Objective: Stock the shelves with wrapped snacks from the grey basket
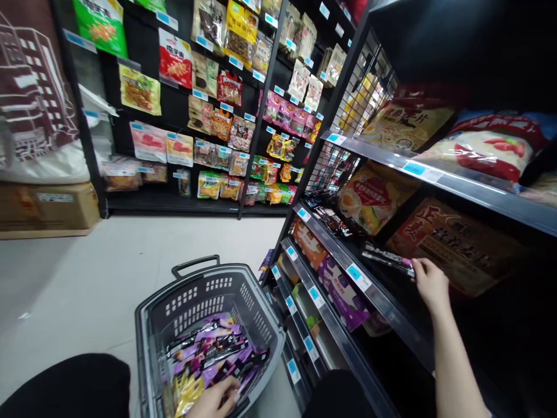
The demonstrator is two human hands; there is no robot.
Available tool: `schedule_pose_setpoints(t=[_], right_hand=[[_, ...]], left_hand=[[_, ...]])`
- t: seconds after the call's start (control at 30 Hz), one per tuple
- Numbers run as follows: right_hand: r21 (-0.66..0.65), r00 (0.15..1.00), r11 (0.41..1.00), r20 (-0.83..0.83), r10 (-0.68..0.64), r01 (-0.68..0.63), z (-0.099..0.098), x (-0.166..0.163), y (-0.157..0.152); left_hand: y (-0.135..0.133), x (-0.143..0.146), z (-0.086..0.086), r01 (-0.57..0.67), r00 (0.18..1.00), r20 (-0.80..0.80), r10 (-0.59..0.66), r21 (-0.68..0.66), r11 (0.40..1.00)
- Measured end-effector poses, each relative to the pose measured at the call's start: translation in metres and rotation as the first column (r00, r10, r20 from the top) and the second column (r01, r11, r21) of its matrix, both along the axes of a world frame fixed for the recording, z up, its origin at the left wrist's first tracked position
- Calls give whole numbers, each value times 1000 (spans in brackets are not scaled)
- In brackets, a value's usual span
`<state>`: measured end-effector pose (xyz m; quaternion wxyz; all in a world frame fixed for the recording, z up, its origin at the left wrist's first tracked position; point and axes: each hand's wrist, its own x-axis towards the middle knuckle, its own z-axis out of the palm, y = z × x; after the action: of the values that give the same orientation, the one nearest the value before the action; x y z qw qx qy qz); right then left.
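Note:
My right hand [430,284] reaches into the shelf on the right, closed on the end of a dark, narrow stick sachet [387,256] with a pink tip. More dark stick sachets [331,219] lie farther along that shelf. On the floor before me is a grey plastic shopping basket [140,342] holding a heap of purple and black stick sachets [217,348] and several yellow packets [188,390]. At the basket's near side, my left hand [215,399] is among the sachets with its fingers curled; what they grip is mostly hidden.
Large cereal bags [369,194] stand behind the sachets, under an upper shelf edge [435,172]. Purple boxes [343,290] sit one shelf lower. Across the pale floor [87,290], a rack [174,204] carries hanging snack bags. A cardboard box [47,209] is at far left.

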<state>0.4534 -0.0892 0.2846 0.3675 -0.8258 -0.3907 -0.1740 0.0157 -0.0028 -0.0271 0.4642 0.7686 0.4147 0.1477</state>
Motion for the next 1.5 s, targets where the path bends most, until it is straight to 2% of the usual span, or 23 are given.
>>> schedule_pose_setpoints(t=[0.07, 0.13, 0.17, 0.23, 0.27, 0.3, 0.37, 0.4, 0.47, 0.53, 0.63, 0.7, 0.77, 0.87, 0.97, 1.17, 1.27, 1.4, 1.5], right_hand=[[182, 957, 970, -210, 200, -163, -5, -24, -17], [292, 838, 916, -394, 378, -276, -23, -54, -24], [307, 756, 894, -484, 441, -326, -35, -70, -24], [301, 560, 843, -640, 525, -446, -68, -103, -17], [305, 459, 808, -698, 550, -504, -87, -120, -11], [316, 366, 773, -741, 563, -550, -108, -136, -5], [340, 213, 718, -801, 559, -607, -153, -165, 8], [356, 154, 704, -821, 549, -615, -175, -178, 13], [389, 58, 690, -847, 529, -610, -218, -197, 19], [413, 8, 702, -859, 512, -580, -253, -207, 19], [413, -18, 735, -877, 480, -538, -282, -213, 14], [417, -54, 739, -886, 461, -529, -287, -215, 9], [442, -122, 715, -883, 453, -542, -284, -217, 5], [460, -176, 680, -877, 446, -570, -278, -218, 4], [422, -104, 681, -884, 456, -599, -278, -216, 5], [283, 163, 659, -832, 530, -697, -283, -211, 8], [250, 191, 631, -816, 545, -734, -283, -217, 10], [269, 119, 573, -828, 549, -775, -284, -234, 10], [311, 63, 534, -820, 569, -786, -283, -249, 9]], left_hand=[[1, 3, 4, -13, 996, 86, 18, -50, 999], [-1, 6, 11, -28, 975, 209, 70, -199, 980], [-2, 8, 16, -22, 951, 285, 118, -321, 947], [-7, 8, 27, 47, 857, 442, 266, -581, 812], [-9, 7, 34, 103, 784, 515, 347, -659, 745], [-11, 5, 40, 158, 698, 584, 413, -689, 708], [-13, -1, 51, 234, 565, 681, 465, -673, 702], [-13, -5, 55, 239, 541, 700, 466, -659, 713], [-11, -13, 57, 177, 559, 684, 469, -650, 739], [-7, -21, 55, 65, 621, 621, 478, -649, 758], [-1, -26, 50, -48, 744, 529, 408, -567, 822], [0, -23, 47, -83, 838, 446, 313, -463, 882], [0, -19, 46, -111, 910, 336, 245, -371, 922], [-1, -13, 45, -147, 954, 213, 212, -285, 947], [-3, -11, 44, -168, 964, 170, 203, -202, 965], [-6, -8, 39, -189, 953, 202, 227, -193, 963], [-8, -9, 38, -73, 978, 174, 118, -248, 966], [-13, -10, 38, 171, 985, 75, -157, -261, 950], [-19, -6, 36, 268, 963, 105, -248, -287, 920]])
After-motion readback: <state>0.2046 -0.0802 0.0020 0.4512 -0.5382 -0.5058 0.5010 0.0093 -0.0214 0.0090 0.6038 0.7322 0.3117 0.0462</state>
